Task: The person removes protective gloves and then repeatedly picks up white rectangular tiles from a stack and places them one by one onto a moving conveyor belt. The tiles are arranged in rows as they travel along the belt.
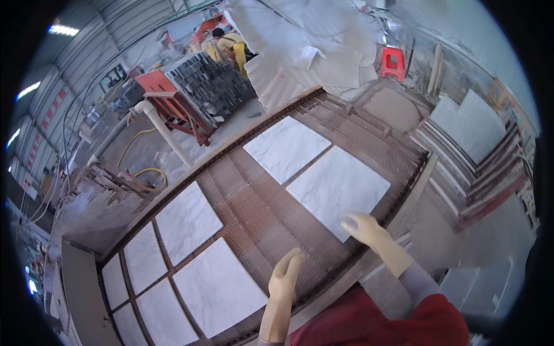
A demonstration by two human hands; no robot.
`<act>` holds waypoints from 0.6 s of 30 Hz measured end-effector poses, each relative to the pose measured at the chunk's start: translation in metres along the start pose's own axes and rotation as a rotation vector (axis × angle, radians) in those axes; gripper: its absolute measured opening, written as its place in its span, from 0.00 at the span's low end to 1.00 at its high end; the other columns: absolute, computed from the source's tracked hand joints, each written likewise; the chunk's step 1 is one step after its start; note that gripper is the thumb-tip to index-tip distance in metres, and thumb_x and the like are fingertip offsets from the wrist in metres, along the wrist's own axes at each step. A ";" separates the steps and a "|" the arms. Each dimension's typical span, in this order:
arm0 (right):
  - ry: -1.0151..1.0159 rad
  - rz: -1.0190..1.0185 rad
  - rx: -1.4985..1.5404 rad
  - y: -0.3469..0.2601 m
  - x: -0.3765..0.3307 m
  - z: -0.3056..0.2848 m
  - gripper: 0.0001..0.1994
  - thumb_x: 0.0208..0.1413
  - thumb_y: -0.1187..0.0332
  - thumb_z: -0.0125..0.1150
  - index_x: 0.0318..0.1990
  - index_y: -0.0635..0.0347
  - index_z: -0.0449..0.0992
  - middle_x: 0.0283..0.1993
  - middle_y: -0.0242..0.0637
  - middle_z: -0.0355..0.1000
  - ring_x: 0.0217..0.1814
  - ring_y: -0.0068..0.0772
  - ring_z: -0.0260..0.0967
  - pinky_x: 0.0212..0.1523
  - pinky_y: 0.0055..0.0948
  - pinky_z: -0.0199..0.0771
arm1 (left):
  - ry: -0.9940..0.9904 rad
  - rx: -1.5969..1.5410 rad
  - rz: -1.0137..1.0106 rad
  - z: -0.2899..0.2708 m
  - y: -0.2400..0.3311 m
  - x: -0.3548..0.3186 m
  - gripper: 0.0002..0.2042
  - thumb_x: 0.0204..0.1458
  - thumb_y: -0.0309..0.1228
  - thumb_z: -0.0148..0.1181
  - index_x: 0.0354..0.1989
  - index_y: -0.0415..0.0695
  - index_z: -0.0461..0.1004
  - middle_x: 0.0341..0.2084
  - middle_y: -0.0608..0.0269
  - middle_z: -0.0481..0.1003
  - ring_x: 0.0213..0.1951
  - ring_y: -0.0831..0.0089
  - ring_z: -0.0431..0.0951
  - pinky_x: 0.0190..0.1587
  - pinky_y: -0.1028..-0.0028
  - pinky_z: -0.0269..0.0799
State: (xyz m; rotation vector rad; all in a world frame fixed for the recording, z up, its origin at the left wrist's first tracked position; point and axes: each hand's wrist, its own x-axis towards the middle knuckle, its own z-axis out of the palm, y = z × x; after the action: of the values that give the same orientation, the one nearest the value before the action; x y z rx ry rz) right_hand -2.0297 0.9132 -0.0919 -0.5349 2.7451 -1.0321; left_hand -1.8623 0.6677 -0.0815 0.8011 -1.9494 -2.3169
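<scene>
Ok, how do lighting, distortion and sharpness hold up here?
Head view: ceiling lights glare white, upper left; head view: fisheye bending bows the mesh conveyor along its near edge, corners black; head view: veined white tiles, left hand and right hand read clearly, distant co-worker looks softer.

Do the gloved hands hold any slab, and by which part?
The left hand holds nothing. The right hand is at the near corner of a white slab; a grip cannot be told.
</scene>
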 end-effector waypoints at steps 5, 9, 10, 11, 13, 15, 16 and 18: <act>0.344 0.032 -0.587 0.131 0.141 -0.025 0.30 0.55 0.52 0.66 0.63 0.52 0.69 0.58 0.45 0.72 0.61 0.48 0.69 0.63 0.45 0.67 | 0.107 0.602 0.125 0.086 0.036 0.045 0.28 0.59 0.41 0.58 0.64 0.36 0.68 0.56 0.43 0.76 0.61 0.58 0.74 0.65 0.66 0.65; 0.293 0.160 -0.542 0.189 0.186 -0.017 0.31 0.56 0.52 0.65 0.64 0.54 0.68 0.58 0.49 0.71 0.61 0.50 0.68 0.62 0.45 0.68 | 0.215 0.983 0.222 0.138 0.002 0.086 0.30 0.56 0.44 0.59 0.64 0.37 0.67 0.51 0.41 0.76 0.56 0.45 0.73 0.63 0.59 0.65; 0.290 0.177 -0.552 0.184 0.185 -0.014 0.31 0.56 0.51 0.65 0.64 0.55 0.68 0.58 0.49 0.71 0.61 0.50 0.68 0.61 0.45 0.69 | 0.226 1.084 0.201 0.149 0.001 0.092 0.31 0.56 0.44 0.60 0.64 0.38 0.67 0.49 0.42 0.75 0.55 0.44 0.72 0.62 0.58 0.64; 0.287 0.193 -0.563 0.178 0.183 -0.012 0.31 0.56 0.51 0.64 0.64 0.55 0.68 0.58 0.50 0.71 0.61 0.51 0.68 0.61 0.45 0.69 | 0.234 1.183 0.176 0.159 -0.002 0.095 0.31 0.56 0.44 0.60 0.64 0.39 0.67 0.48 0.42 0.75 0.53 0.44 0.71 0.62 0.56 0.64; 0.255 0.224 -0.546 0.163 0.183 -0.010 0.31 0.56 0.51 0.64 0.65 0.55 0.68 0.56 0.51 0.72 0.58 0.52 0.71 0.57 0.47 0.72 | 0.355 1.224 0.196 0.177 -0.022 0.101 0.32 0.54 0.46 0.61 0.64 0.42 0.67 0.45 0.43 0.73 0.51 0.44 0.68 0.61 0.53 0.61; 0.268 0.266 -0.519 0.155 0.180 -0.014 0.30 0.56 0.52 0.64 0.64 0.55 0.68 0.54 0.51 0.74 0.55 0.53 0.73 0.56 0.48 0.73 | 0.444 1.180 0.213 0.192 -0.024 0.107 0.32 0.53 0.46 0.62 0.64 0.43 0.67 0.46 0.42 0.72 0.52 0.44 0.68 0.61 0.52 0.60; 0.284 0.241 -0.415 0.165 0.183 -0.015 0.27 0.57 0.51 0.63 0.60 0.56 0.73 0.54 0.53 0.75 0.54 0.54 0.74 0.57 0.48 0.72 | 0.466 1.106 0.176 0.195 -0.029 0.111 0.29 0.54 0.48 0.60 0.62 0.45 0.72 0.49 0.35 0.74 0.54 0.40 0.70 0.61 0.48 0.61; 0.256 0.305 -0.202 0.180 0.195 -0.029 0.27 0.58 0.49 0.61 0.57 0.58 0.76 0.56 0.54 0.74 0.56 0.55 0.74 0.58 0.46 0.71 | 0.538 0.838 0.093 0.197 -0.023 0.121 0.27 0.54 0.47 0.61 0.60 0.44 0.74 0.47 0.36 0.76 0.52 0.42 0.74 0.61 0.52 0.63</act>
State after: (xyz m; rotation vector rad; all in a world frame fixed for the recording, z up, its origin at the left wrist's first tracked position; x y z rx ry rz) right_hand -2.2672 0.9815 -0.1939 0.0006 3.0448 -0.8043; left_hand -2.0361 0.8143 -0.1290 1.1542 -2.5309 -0.9867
